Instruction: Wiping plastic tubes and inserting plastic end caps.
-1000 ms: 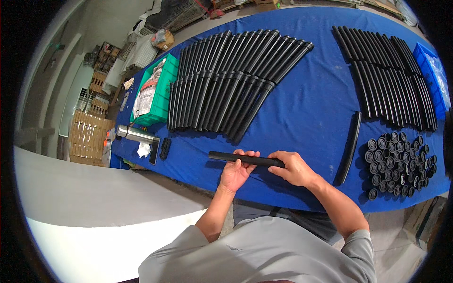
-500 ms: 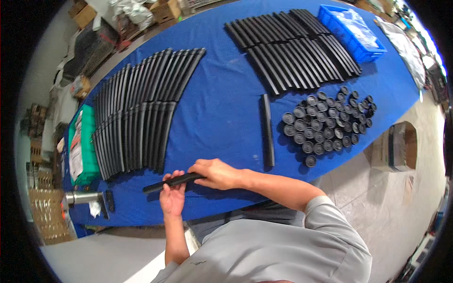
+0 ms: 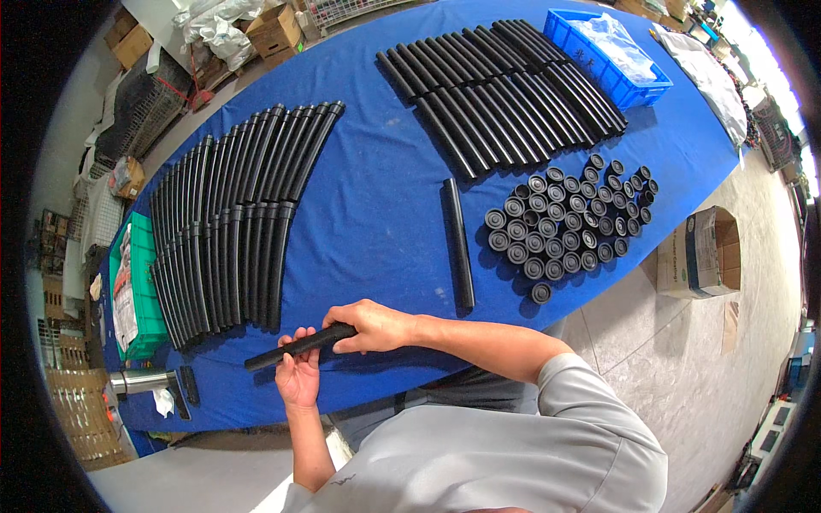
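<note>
A black tube (image 3: 287,349) lies across both my hands, just above the near edge of the table. My left hand (image 3: 299,376) holds it from below, fingers curled around its middle. Closed over the tube's right end is my right hand (image 3: 375,327), so that end is hidden. One separate black tube (image 3: 458,244) lies alone on the blue cloth, to the right of my hands. Further right is a group of round black caps (image 3: 564,222). Rows of black tubes with collared ends (image 3: 235,218) lie at the left, and rows of plain tubes (image 3: 505,94) at the far right.
A green bin (image 3: 141,282) stands at the table's left edge, near a silver cylindrical tool (image 3: 141,381). At the far right of the blue tablecloth (image 3: 376,171) sits a blue crate (image 3: 607,60) with clear plastic inside. An open cardboard box (image 3: 699,254) rests on the floor at right.
The view has shifted, so the table's contents appear further left. Both hands still hold the tube, in nearly the same grip.
</note>
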`<move>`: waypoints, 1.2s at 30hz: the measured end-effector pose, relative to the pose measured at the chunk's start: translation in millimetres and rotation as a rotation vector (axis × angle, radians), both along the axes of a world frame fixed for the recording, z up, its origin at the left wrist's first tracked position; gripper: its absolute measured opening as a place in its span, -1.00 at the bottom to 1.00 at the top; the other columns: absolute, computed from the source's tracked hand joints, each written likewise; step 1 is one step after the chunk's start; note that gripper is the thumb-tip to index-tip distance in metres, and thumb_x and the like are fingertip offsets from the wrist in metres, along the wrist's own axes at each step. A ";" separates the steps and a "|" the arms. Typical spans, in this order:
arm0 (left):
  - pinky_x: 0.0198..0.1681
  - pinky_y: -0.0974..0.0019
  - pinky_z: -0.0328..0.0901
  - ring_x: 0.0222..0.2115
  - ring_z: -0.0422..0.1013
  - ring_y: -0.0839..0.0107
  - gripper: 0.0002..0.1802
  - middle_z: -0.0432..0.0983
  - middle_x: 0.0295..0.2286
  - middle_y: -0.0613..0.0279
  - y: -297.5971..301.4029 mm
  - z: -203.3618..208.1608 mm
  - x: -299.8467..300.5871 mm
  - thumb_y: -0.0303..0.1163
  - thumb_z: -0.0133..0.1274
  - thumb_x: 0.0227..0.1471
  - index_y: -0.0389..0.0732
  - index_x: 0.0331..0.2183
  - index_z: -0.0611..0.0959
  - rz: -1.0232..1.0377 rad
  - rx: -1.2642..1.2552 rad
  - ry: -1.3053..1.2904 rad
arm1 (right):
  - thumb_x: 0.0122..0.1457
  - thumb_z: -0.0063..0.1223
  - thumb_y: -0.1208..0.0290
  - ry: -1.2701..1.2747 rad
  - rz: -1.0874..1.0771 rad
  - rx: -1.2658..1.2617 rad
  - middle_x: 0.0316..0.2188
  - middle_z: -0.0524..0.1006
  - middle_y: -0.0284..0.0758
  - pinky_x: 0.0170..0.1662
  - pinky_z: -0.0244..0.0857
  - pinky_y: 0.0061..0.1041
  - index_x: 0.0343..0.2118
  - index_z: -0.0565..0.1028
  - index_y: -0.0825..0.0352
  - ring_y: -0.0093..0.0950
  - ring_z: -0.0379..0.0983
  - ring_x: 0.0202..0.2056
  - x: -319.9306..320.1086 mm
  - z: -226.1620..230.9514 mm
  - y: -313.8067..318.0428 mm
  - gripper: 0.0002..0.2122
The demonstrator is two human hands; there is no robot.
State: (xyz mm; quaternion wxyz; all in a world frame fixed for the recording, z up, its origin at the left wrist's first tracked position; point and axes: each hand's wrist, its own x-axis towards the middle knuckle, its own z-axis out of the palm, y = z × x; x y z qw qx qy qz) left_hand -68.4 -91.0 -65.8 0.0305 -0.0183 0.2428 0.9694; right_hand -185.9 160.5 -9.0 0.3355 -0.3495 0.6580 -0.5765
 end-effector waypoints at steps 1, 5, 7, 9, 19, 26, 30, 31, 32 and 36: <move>0.28 -0.12 0.18 0.24 0.16 -0.02 -0.63 0.33 0.13 -0.14 1.5 1.1 -1.4 -0.50 0.07 0.17 -0.30 0.02 0.47 -0.005 -0.019 0.011 | 0.09 0.17 0.43 0.002 -0.005 0.002 -0.37 0.53 -0.10 -0.21 0.37 -0.24 -0.12 0.47 0.42 -0.15 0.52 -0.31 0.4 -7.8 -2.3 -0.70; 0.26 -0.07 0.22 0.20 0.24 -0.01 -0.63 0.39 0.08 -0.16 5.5 4.3 -1.8 -0.49 0.12 0.14 -0.28 -0.01 0.47 0.072 0.006 -0.060 | 0.08 0.22 0.41 0.596 -0.200 -0.213 -0.34 0.52 -0.08 -0.25 0.40 -0.23 -0.15 0.48 0.39 -0.14 0.52 -0.29 11.5 -25.4 -10.8 -0.71; 0.25 -0.07 0.24 0.20 0.23 0.00 -0.64 0.39 0.08 -0.15 3.2 3.7 -1.1 -0.50 0.12 0.13 -0.27 -0.02 0.48 0.079 0.044 -0.112 | 0.08 0.23 0.40 0.666 -0.201 -0.174 -0.34 0.53 -0.08 -0.25 0.41 -0.24 -0.17 0.48 0.39 -0.13 0.52 -0.30 13.3 -24.5 -10.7 -0.71; 0.24 -0.07 0.24 0.20 0.23 0.00 -0.64 0.39 0.08 -0.15 2.7 3.2 -0.5 -0.49 0.12 0.13 -0.28 -0.03 0.48 0.070 0.007 -0.080 | 0.09 0.23 0.38 0.423 -0.200 -0.224 -0.38 0.53 -0.10 -0.28 0.41 -0.27 -0.18 0.49 0.40 -0.15 0.53 -0.34 12.1 -24.3 -10.2 -0.72; 0.25 -0.09 0.22 0.19 0.24 -0.03 -0.65 0.41 0.06 -0.16 5.6 7.8 -1.1 -0.54 0.14 0.10 -0.27 -0.05 0.49 0.061 -0.054 -0.060 | 0.14 0.18 0.38 0.405 -0.159 -0.131 -0.32 0.50 -0.11 -0.22 0.34 -0.15 -0.15 0.46 0.38 -0.07 0.48 -0.28 10.9 -24.6 -9.1 -0.73; 0.28 -0.09 0.18 0.20 0.23 -0.03 -0.63 0.40 0.07 -0.16 8.3 10.6 -1.0 -0.51 0.14 0.11 -0.29 -0.02 0.49 0.069 -0.076 -0.067 | 0.13 0.18 0.41 0.425 -0.156 -0.101 -0.32 0.51 -0.11 -0.23 0.38 -0.19 -0.14 0.46 0.39 -0.11 0.50 -0.26 10.2 -21.0 -9.0 -0.73; 0.30 -0.08 0.15 0.21 0.21 -0.02 -0.63 0.40 0.07 -0.14 6.5 9.6 -3.2 -0.46 0.12 0.14 -0.27 0.00 0.49 0.047 -0.018 -0.078 | 0.13 0.19 0.39 0.638 -0.209 -0.145 -0.33 0.52 -0.10 -0.25 0.41 -0.23 -0.14 0.47 0.37 -0.17 0.52 -0.29 11.8 -27.3 -11.0 -0.72; 0.30 -0.09 0.14 0.21 0.20 -0.02 -0.62 0.40 0.08 -0.13 4.7 7.9 -1.0 -0.44 0.12 0.15 -0.27 0.00 0.49 0.050 -0.018 -0.051 | 0.13 0.20 0.39 0.654 -0.208 -0.177 -0.34 0.53 -0.08 -0.25 0.42 -0.26 -0.13 0.48 0.37 -0.19 0.53 -0.31 11.5 -24.4 -11.1 -0.72; 0.30 -0.09 0.14 0.21 0.20 -0.02 -0.62 0.40 0.08 -0.13 4.0 4.9 0.3 -0.44 0.12 0.15 -0.27 0.00 0.49 0.059 -0.018 -0.058 | 0.13 0.20 0.39 0.645 -0.200 -0.179 -0.34 0.53 -0.08 -0.25 0.42 -0.26 -0.13 0.48 0.37 -0.19 0.53 -0.31 8.5 -20.8 -8.3 -0.72; 0.31 -0.10 0.11 0.21 0.19 -0.04 -0.62 0.38 0.09 -0.14 7.4 9.3 -1.7 -0.39 0.10 0.16 -0.29 0.00 0.51 0.041 -0.080 -0.020 | 0.11 0.20 0.37 0.336 -0.125 -0.113 -0.38 0.57 -0.06 -0.24 0.42 -0.32 -0.10 0.50 0.40 -0.18 0.55 -0.33 3.6 -19.5 -6.7 -0.68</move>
